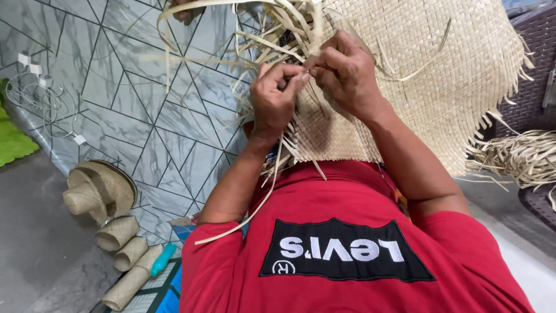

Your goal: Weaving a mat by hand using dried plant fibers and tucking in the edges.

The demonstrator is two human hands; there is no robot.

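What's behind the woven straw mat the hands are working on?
Behind the woven mat, a dark wicker surface shows at right and a patterned grey wall at left. What lies directly behind the mat is covered.

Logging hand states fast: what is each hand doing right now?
Left hand: closed, pinching loose straw strips at the woven mat edge.
Right hand: closed, pinching strips at the same spot.

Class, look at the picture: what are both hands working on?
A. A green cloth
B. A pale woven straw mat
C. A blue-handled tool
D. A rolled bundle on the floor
B: the left hand and right hand pinch loose strips at the mat edge.
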